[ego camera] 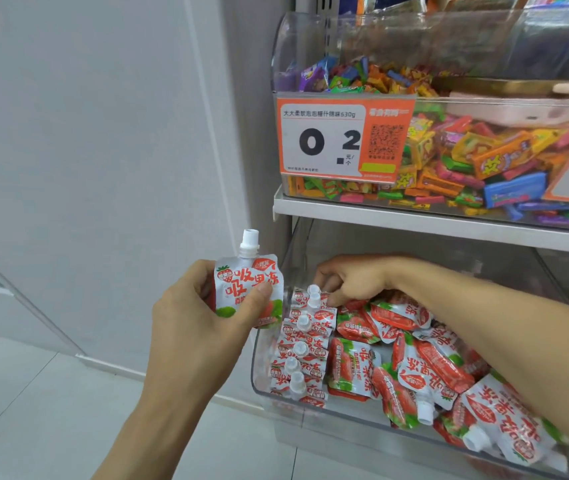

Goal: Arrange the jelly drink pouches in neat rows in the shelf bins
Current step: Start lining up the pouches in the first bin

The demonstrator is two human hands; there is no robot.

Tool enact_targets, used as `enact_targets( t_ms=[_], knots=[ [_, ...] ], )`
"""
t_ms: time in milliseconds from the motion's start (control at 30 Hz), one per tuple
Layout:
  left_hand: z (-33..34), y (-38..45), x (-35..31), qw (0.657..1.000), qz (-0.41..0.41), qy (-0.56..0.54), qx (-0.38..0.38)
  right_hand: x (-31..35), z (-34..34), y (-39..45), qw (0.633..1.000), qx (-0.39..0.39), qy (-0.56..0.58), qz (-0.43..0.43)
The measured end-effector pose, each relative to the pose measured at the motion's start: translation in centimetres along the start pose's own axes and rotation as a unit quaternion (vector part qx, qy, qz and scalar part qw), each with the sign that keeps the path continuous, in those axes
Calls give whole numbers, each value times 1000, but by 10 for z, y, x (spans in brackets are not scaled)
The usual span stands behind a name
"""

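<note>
My left hand (pixel 203 313) holds one white-and-red strawberry jelly pouch (pixel 246 280) upright, cap up, just left of the clear lower shelf bin (pixel 310 415). Inside the bin, a row of upright pouches (pixel 305 344) stands along the left wall, caps up. My right hand (pixel 352 277) reaches into the bin's back left corner, its curled fingers on the rearmost pouch of that row. A loose heap of pouches (pixel 449 368) fills the rest of the bin under my right forearm.
A white shelf board (pixel 414 218) runs above the lower bin. On it stands a clear bin of mixed wrapped candies (pixel 466 157) with an orange price tag (pixel 342 140). A grey wall (pixel 103 133) and light floor tiles (pixel 34 410) lie to the left.
</note>
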State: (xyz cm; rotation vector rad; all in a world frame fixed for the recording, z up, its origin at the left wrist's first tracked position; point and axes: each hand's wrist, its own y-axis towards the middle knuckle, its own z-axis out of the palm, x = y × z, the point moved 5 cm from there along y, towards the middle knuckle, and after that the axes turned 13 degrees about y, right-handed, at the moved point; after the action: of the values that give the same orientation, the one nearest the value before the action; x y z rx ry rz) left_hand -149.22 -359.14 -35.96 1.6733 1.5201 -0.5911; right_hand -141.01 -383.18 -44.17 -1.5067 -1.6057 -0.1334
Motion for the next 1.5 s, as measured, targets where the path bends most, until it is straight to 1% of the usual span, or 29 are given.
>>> enact_targets(
  t_ms=[67, 133, 233, 300, 333, 400, 433, 467, 500, 567, 633, 700, 733, 767, 833, 867, 933, 1000, 1133, 1200, 1333, 1500],
  knots=[
    [2, 0, -3, 1000, 6, -17, 2, 5, -2, -3, 999, -1, -32, -7],
    [5, -1, -7, 999, 15, -29, 14, 12, -4, -11, 998, -32, -45, -27],
    [11, -4, -13, 998, 38, -30, 34, 15, 0, -27, 997, -56, 0, -58],
    [16, -6, -18, 996, 66, -20, 54, 20, 1, -44, 988, -101, 19, -113],
    [18, -6, -21, 995, 81, -14, 63, 25, 4, -55, 980, -112, 61, -154],
    [22, -8, -25, 991, 106, -3, 81, 40, 15, -83, 951, -87, 178, -236],
    [25, -9, -27, 989, 117, -1, 89, 47, 21, -95, 934, -75, 227, -264],
    [27, -10, -29, 988, 125, 2, 94, 52, 26, -105, 921, -80, 251, -287],
    [28, -10, -30, 987, 134, 8, 93, 55, 29, -110, 912, -102, 258, -302],
    [30, -9, -30, 983, 156, 42, 85, 53, 29, -115, 899, -178, 250, -312],
    [32, -7, -20, 983, 136, 83, 96, 40, 18, -117, 880, -278, 234, -306],
    [33, -4, -8, 978, 88, 145, 119, 23, 0, -114, 868, -390, 168, -259],
    [35, -3, -3, 974, 73, 170, 130, 17, -8, -109, 870, -423, 122, -223],
    [37, -3, 1, 972, 64, 180, 138, 12, -16, -100, 876, -437, 82, -186],
    [39, -1, 3, 970, 62, 188, 140, 7, -26, -71, 896, -422, 38, -134],
    [40, 0, 4, 970, 64, 188, 138, 4, -28, -55, 911, -395, 34, -113],
    [40, 2, 6, 974, 61, 170, 140, -3, -22, -24, 950, -300, 22, -81],
    [40, 2, 7, 975, 59, 163, 140, -9, -17, -5, 972, -226, -13, -66],
    [42, 2, 10, 976, 70, 161, 130, -13, -21, 4, 980, -184, -21, -66],
    [42, 3, 10, 976, 66, 161, 129, -13, -18, 6, 987, -150, -28, -57],
    [42, 3, 5, 975, 68, 172, 126, -13, -14, 5, 992, -98, -63, -43],
    [42, 2, 4, 973, 69, 176, 135, -15, -25, -6, 997, -63, -30, -29]
  ],
)
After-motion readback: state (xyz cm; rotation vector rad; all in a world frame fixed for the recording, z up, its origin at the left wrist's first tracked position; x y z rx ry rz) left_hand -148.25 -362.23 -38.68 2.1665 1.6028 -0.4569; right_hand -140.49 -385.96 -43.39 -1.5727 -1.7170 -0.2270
